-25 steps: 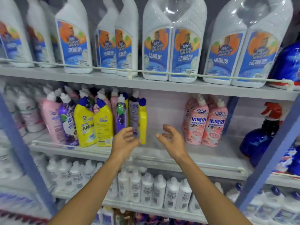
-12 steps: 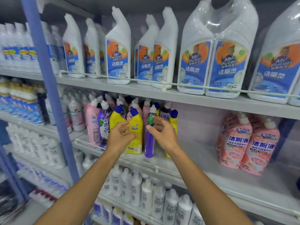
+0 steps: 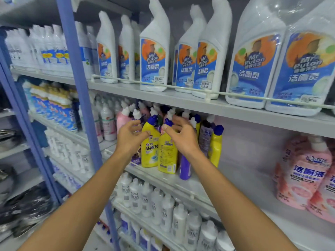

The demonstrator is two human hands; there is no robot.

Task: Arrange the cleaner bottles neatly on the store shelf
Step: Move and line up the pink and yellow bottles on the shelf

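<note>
Head camera view of a store aisle, where a person is reaching both bare arms toward a crowded cluster of cleaner bottles standing at the left end of the middle shelf (image 3: 244, 185). The right hand (image 3: 183, 140) is pinching the neck of the right yellow bottle (image 3: 167, 156) just under its blue cap, thumb in front and fingers curled behind. The left hand (image 3: 130, 136) is curling beside the left yellow bottle (image 3: 150, 151), thumb tip against its shoulder, though whether it is actually gripping cannot be told. A purple bottle (image 3: 184, 167) is standing just right of the pair, partly hidden by the right wrist. Straightening this pair probably calls for holding each bottle low on the neck, turning labels to face the aisle and sliding bases flush with the shelf's front lip, without knocking the tightly packed bottles behind. Both yellow labels are showing "洁厕液", the left one also "强效". Above, behind a thin guard rail (image 3: 235, 94), the tall white bottles (image 3: 154, 60) are reading "Mr Puton" and "洁厕灵", with price stickers (image 3: 159, 80) marked "5.00". Far right on the middle shelf, pink pouches (image 3: 304, 178) are reading "洁厕液".
</note>
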